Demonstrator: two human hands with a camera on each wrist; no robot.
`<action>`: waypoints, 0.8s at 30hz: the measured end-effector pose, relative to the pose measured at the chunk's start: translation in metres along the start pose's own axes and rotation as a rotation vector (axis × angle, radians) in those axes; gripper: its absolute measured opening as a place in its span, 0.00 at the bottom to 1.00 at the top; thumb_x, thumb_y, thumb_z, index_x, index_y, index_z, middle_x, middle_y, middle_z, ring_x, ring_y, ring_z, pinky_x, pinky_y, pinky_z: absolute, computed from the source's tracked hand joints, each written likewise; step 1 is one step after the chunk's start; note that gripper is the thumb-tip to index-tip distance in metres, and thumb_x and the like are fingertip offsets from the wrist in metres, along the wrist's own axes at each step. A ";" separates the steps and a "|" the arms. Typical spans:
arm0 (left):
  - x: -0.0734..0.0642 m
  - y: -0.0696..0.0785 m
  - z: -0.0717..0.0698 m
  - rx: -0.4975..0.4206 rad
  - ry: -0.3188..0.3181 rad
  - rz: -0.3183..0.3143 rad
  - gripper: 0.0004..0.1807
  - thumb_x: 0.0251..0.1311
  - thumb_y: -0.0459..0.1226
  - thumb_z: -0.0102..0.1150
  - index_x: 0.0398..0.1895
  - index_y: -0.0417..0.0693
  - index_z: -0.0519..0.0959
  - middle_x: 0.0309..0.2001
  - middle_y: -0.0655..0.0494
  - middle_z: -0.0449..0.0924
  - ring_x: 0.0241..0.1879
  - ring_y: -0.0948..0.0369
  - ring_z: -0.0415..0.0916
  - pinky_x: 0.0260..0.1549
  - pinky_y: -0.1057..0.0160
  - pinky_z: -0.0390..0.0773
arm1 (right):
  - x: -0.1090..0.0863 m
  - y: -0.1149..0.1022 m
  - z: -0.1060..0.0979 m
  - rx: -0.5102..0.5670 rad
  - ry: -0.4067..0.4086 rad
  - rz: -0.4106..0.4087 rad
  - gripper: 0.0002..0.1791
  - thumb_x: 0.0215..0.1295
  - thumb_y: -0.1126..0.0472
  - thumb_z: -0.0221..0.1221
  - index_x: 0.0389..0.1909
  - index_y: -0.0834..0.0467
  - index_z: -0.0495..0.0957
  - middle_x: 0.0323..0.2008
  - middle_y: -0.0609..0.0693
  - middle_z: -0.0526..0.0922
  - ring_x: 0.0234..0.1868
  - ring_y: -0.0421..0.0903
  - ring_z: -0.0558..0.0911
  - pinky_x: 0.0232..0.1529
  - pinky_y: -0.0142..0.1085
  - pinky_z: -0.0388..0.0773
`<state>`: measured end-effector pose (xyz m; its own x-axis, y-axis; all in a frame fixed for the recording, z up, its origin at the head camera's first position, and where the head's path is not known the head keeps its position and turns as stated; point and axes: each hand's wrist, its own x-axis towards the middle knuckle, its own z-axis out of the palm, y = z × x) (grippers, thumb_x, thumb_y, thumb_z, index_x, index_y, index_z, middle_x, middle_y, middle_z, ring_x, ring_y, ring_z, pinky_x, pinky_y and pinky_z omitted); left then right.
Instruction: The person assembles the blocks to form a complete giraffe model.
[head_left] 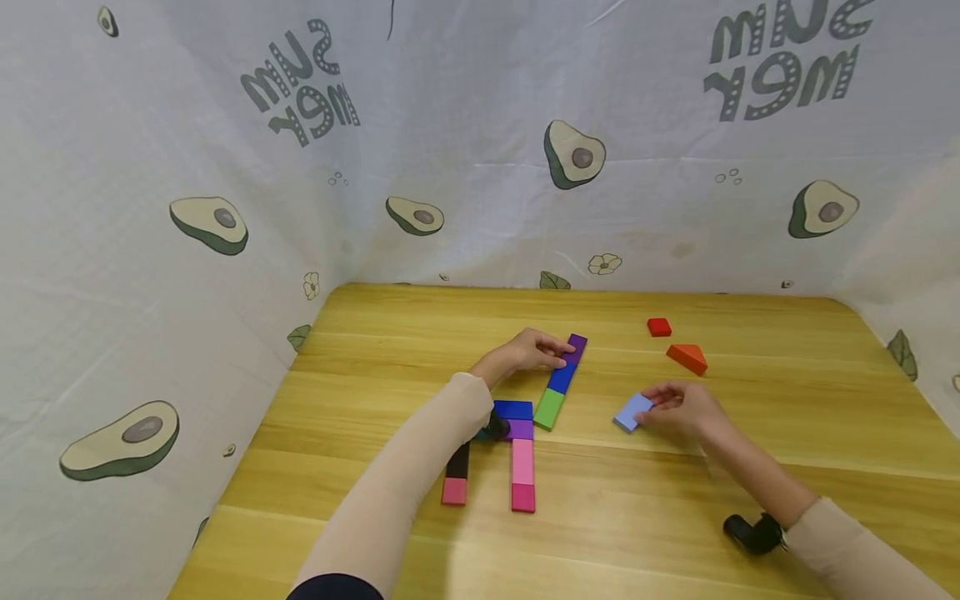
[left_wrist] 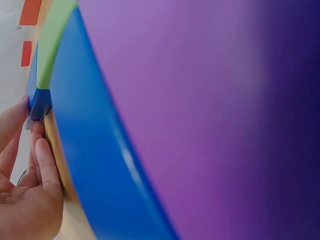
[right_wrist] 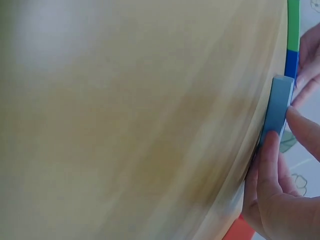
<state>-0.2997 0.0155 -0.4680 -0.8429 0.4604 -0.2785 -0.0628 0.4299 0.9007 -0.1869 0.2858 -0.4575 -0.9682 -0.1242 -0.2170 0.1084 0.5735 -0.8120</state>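
My left hand (head_left: 534,350) is at the far end of a slanted row of flat blocks. Its thumb and fingers hold the purple block (head_left: 576,345), with the thumb close to the joint with the blue block (head_left: 562,377). Below these, a green block (head_left: 550,410) ends the row. My right hand (head_left: 684,407) pinches a light blue block (head_left: 633,412) between thumb and fingers, just right of the row. In the right wrist view this light blue block (right_wrist: 278,105) appears edge-on in the fingertips.
Left of the row is an arrangement with blue (head_left: 513,409), violet (head_left: 521,429), pink (head_left: 522,462), magenta (head_left: 523,497), black (head_left: 457,463) and rose (head_left: 453,491) blocks, partly behind my left forearm. A red square (head_left: 659,327) and an orange-red triangle (head_left: 688,357) lie farther back on the right.
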 end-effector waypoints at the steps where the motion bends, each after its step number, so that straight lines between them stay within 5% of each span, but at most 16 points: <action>1: 0.000 0.000 0.000 0.002 0.002 0.001 0.16 0.63 0.31 0.65 0.54 0.46 0.85 0.53 0.56 0.83 0.41 0.65 0.71 0.42 0.73 0.75 | 0.002 0.000 0.000 0.000 0.003 -0.001 0.27 0.57 0.62 0.73 0.52 0.75 0.76 0.41 0.60 0.81 0.36 0.46 0.77 0.35 0.29 0.75; 24: -0.002 0.003 0.001 0.015 0.015 -0.015 0.16 0.62 0.31 0.66 0.53 0.48 0.86 0.51 0.57 0.82 0.40 0.65 0.70 0.39 0.73 0.73 | 0.036 -0.007 -0.004 0.080 0.028 -0.016 0.26 0.61 0.68 0.69 0.55 0.79 0.74 0.41 0.61 0.80 0.32 0.39 0.77 0.33 0.28 0.77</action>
<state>-0.2976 0.0166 -0.4651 -0.8501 0.4419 -0.2865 -0.0675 0.4481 0.8914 -0.2230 0.2810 -0.4576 -0.9758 -0.1092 -0.1892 0.1096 0.5046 -0.8564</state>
